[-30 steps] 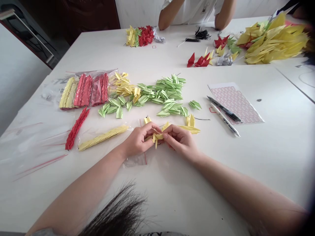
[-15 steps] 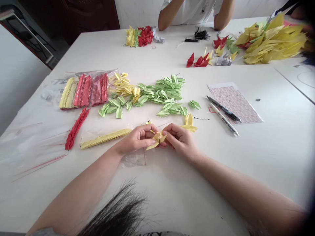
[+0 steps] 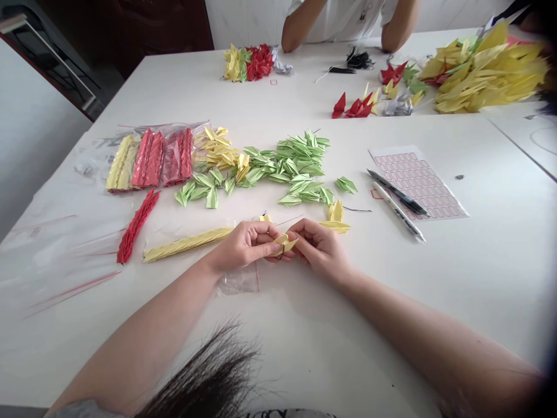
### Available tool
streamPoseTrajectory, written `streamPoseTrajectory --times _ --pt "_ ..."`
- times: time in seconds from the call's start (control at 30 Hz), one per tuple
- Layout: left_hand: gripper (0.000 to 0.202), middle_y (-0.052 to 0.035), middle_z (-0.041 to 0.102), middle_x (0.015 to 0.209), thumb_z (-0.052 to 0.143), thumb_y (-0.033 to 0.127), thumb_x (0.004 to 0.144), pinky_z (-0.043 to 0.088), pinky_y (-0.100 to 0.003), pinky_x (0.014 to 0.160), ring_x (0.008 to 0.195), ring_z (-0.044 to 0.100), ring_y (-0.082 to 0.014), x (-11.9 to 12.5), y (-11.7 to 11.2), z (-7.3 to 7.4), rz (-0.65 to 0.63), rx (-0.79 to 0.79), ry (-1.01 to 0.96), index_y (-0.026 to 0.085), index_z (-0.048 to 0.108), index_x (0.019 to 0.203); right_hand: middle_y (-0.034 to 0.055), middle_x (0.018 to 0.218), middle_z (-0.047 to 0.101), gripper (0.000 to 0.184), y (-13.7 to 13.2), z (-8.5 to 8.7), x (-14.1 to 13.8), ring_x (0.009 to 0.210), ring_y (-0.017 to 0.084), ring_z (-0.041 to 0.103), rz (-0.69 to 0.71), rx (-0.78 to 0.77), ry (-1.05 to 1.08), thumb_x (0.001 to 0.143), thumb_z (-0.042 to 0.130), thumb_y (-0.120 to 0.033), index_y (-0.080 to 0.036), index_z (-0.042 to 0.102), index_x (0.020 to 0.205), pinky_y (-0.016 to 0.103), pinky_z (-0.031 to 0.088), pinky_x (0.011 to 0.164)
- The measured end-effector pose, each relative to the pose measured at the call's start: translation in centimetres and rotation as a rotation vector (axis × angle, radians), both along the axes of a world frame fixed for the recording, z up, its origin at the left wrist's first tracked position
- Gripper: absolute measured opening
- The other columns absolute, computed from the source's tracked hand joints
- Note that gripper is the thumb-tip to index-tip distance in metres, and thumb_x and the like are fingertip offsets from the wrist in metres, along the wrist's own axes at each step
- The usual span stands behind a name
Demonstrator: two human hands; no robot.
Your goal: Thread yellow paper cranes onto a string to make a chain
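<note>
Between my two hands is a small yellow folded-paper piece [image 3: 285,245] with a dark thread on it. My left hand [image 3: 250,247] pinches its left side, the thumb lying on top. On the other side, my right hand [image 3: 319,247] grips the right edge between thumb and fingertips. Just beyond my right hand lie more yellow folded papers [image 3: 335,216]. A stacked yellow paper strip [image 3: 187,244] reaches toward my left wrist, partly in a clear bag [image 3: 237,281] that passes beneath the left hand. Green folded papers [image 3: 300,157] are heaped farther off.
Bagged red and yellow stacks [image 3: 150,159] and a red strip [image 3: 137,226] lie at left. Two pens [image 3: 398,194] rest on a label sheet [image 3: 420,180] at right. Across the table [image 3: 278,348] sits another person [image 3: 348,23], near a large yellow paper pile [image 3: 487,75].
The yellow paper piece has turned in my fingers, its lower left flap now folded up or hidden under the left thumb. Both hands stay nearly in place.
</note>
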State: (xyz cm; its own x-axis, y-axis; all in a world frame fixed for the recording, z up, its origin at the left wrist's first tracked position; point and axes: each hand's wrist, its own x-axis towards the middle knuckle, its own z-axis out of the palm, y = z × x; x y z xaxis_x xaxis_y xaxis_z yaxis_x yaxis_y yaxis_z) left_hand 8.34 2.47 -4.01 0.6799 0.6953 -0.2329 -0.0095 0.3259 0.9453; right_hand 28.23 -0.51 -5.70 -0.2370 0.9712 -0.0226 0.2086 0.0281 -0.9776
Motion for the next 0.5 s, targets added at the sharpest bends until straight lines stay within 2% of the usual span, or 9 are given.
streamPoseTrajectory --times 0.17,0.27,0.4,0.5 --pt "0.033 -0.0111 0.076 0.086 0.079 0.040 0.079 0.059 -0.028 0.075 0.082 0.075 -0.0212 0.21 -0.10 -0.08 0.031 0.001 -0.019 0.012 0.065 0.090 -0.0027 0.060 0.058 0.025 -0.01 0.18 -0.06 0.052 0.011 0.048 0.020 0.007 0.041 0.094 0.055 -0.041 -0.020 0.056 0.083 0.024 0.035 0.050" --pt "0.032 -0.0089 0.075 0.083 0.080 0.040 0.077 0.057 -0.026 0.070 0.080 0.074 -0.0205 0.32 -0.10 -0.29 0.075 0.012 -0.017 0.013 0.066 0.086 -0.0019 0.062 0.060 0.026 0.02 0.12 -0.08 0.056 0.012 0.053 0.022 0.012 0.034 0.095 0.055 -0.044 -0.020 0.056 0.085 0.024 0.038 0.052" --pt "0.039 -0.0031 0.068 0.067 0.076 0.049 0.079 0.052 -0.023 0.058 0.061 0.067 -0.0152 0.55 0.13 -0.63 0.248 0.080 -0.001 0.014 0.061 0.069 -0.0025 0.067 0.060 0.027 -0.15 -0.15 -0.13 0.056 0.012 0.055 -0.026 0.025 0.061 0.095 0.056 -0.047 -0.021 0.052 0.099 0.023 0.038 0.050" --pt "0.037 -0.0035 0.069 0.072 0.066 0.049 0.086 0.053 -0.025 0.062 0.064 0.066 -0.0149 0.64 0.36 -0.93 0.335 0.086 -0.069 0.014 0.065 0.076 0.0013 0.084 0.067 0.027 -0.36 -0.29 -0.14 0.060 0.012 0.061 -0.027 0.024 0.127 0.096 0.055 -0.048 -0.023 0.048 0.106 0.022 0.042 0.048"
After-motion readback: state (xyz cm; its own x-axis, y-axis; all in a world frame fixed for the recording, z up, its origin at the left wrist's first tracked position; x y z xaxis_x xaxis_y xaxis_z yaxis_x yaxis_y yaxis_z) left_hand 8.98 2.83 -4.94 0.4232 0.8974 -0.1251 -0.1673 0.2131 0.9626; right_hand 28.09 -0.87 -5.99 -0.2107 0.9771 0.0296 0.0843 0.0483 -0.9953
